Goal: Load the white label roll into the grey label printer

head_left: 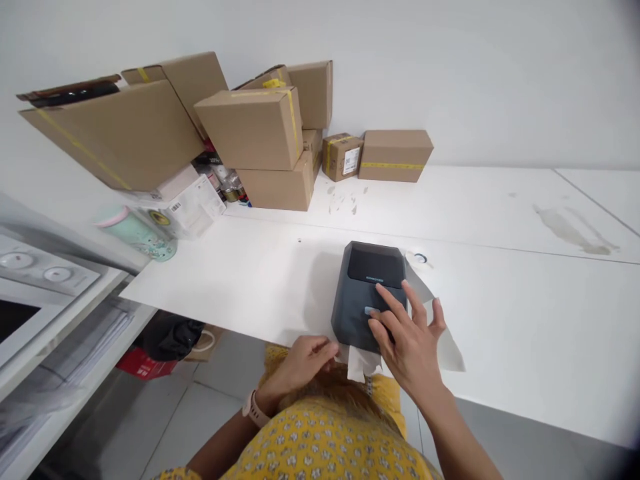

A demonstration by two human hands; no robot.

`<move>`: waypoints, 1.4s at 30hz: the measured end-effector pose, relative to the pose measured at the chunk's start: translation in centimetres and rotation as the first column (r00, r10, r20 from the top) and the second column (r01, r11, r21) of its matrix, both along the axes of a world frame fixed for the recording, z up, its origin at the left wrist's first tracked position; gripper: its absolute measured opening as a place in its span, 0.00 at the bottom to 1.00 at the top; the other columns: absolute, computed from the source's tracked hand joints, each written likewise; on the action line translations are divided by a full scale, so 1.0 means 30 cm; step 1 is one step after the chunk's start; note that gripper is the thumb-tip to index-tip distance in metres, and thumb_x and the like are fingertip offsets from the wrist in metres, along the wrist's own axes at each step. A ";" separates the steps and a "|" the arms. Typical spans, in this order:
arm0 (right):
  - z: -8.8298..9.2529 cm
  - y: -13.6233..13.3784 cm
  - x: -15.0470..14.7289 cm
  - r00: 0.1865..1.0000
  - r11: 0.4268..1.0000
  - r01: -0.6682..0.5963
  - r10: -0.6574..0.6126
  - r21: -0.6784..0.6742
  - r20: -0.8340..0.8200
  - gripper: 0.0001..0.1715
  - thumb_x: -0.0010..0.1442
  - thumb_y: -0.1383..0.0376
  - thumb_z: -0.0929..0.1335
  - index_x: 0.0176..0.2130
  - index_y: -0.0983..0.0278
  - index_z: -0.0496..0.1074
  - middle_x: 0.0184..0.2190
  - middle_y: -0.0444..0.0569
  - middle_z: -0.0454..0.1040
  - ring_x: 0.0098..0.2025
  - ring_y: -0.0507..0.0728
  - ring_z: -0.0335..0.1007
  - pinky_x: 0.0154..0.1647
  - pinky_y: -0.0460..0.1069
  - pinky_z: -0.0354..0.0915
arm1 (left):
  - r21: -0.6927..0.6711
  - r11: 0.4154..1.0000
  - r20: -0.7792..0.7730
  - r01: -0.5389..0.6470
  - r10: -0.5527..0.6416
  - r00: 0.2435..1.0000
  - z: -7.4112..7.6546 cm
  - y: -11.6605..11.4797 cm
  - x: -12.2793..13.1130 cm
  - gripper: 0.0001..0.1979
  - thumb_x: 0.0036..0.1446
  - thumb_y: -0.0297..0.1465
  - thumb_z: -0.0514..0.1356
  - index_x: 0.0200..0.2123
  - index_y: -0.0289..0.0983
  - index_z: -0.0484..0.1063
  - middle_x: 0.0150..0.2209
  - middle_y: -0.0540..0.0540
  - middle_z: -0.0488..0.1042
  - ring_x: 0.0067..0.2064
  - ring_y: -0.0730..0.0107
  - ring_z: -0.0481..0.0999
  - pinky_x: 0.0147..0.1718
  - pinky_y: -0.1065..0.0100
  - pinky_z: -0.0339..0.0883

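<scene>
A dark blue-grey label printer (354,320) with a glossy black top panel sits at the front edge of the white table. Over its right side is my right hand (407,333), fingers spread, with one fingertip at the small light-blue button (369,311). Crumpled white paper (361,363) hangs from the printer's front, over the table edge. My left hand (305,363) is curled beside the front left corner, close to the paper, thumb against the fingers. Whatever is in that pinch is hidden. A pale sheet (450,347) lies to the right, partly behind my right hand.
Stacked cardboard boxes (250,130) stand at the back left. Two smaller cartons (395,153) are against the wall. A mint-green tumbler (143,233) leans at the left edge near a white box (197,207). A small roll or ring (420,258) lies behind the printer.
</scene>
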State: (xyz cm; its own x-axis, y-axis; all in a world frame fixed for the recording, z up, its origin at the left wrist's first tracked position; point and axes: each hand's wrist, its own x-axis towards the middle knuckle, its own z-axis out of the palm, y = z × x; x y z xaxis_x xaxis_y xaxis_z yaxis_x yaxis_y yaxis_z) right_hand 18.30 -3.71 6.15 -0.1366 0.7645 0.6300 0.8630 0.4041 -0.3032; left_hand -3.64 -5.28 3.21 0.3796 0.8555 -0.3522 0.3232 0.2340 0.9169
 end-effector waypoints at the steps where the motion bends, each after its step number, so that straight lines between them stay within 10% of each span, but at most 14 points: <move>1: -0.001 0.007 0.001 1.000 1.000 -0.012 0.012 -0.013 -0.008 0.11 0.70 0.62 0.66 0.35 0.59 0.73 0.57 0.44 0.79 0.71 0.66 0.59 0.73 0.68 0.35 | 0.054 0.997 -0.039 -0.056 0.058 0.998 0.015 0.011 -0.011 0.27 0.67 0.51 0.54 0.30 0.35 0.77 0.29 0.45 0.78 0.32 0.66 0.77 0.34 0.67 0.69; 6: -0.080 -0.016 0.035 0.990 0.991 -0.051 0.035 -0.120 -0.137 0.12 0.72 0.60 0.63 0.44 0.55 0.75 0.66 0.46 0.70 0.75 0.66 0.50 0.73 0.70 0.38 | 0.340 0.896 -0.013 -0.286 0.309 0.951 0.077 0.046 -0.004 0.22 0.69 0.48 0.53 0.50 0.40 0.78 0.51 0.42 0.80 0.52 0.59 0.78 0.50 0.63 0.71; 13: -0.184 -0.110 0.091 0.878 0.982 -0.001 -0.089 -0.188 -0.470 0.32 0.73 0.52 0.56 0.72 0.47 0.51 0.75 0.51 0.51 0.76 0.69 0.46 0.67 0.74 0.55 | 0.340 0.905 0.162 -0.256 0.212 0.964 0.086 0.043 0.059 0.28 0.71 0.45 0.52 0.69 0.45 0.61 0.71 0.44 0.61 0.72 0.55 0.60 0.70 0.57 0.57; 21: -0.005 0.090 0.087 0.853 0.993 -0.103 0.060 -0.053 -0.519 0.42 0.71 0.43 0.51 0.76 0.53 0.39 0.76 0.55 0.44 0.77 0.69 0.40 0.73 0.73 0.47 | 0.292 0.861 0.189 -0.416 0.374 0.908 0.023 0.199 0.086 0.27 0.69 0.46 0.54 0.65 0.40 0.66 0.67 0.39 0.67 0.65 0.53 0.70 0.65 0.54 0.62; 27: 0.140 0.345 0.091 0.856 0.981 -0.064 0.148 0.183 -0.496 0.41 0.72 0.44 0.53 0.75 0.53 0.38 0.75 0.58 0.46 0.74 0.67 0.53 0.69 0.69 0.57 | 0.316 0.906 0.021 -0.282 0.290 0.957 -0.021 0.325 0.134 0.35 0.64 0.45 0.59 0.70 0.39 0.59 0.70 0.35 0.61 0.69 0.46 0.63 0.65 0.51 0.61; 35: 0.259 0.639 0.145 0.854 1.000 0.000 0.012 0.023 -0.521 0.38 0.71 0.44 0.54 0.71 0.59 0.52 0.68 0.60 0.62 0.70 0.64 0.59 0.69 0.66 0.57 | 0.337 0.922 -0.095 -0.192 0.236 0.967 0.008 0.359 0.195 0.42 0.60 0.37 0.61 0.73 0.37 0.49 0.71 0.34 0.60 0.70 0.41 0.61 0.68 0.46 0.56; 42: 0.207 0.543 0.144 0.941 0.944 0.108 0.004 0.311 -0.338 0.29 0.70 0.53 0.62 0.65 0.60 0.64 0.62 0.60 0.69 0.63 0.65 0.67 0.62 0.65 0.65 | 0.357 0.908 -0.056 -0.219 0.255 0.965 0.016 0.349 0.190 0.38 0.60 0.33 0.60 0.72 0.40 0.53 0.68 0.37 0.65 0.68 0.43 0.65 0.66 0.45 0.58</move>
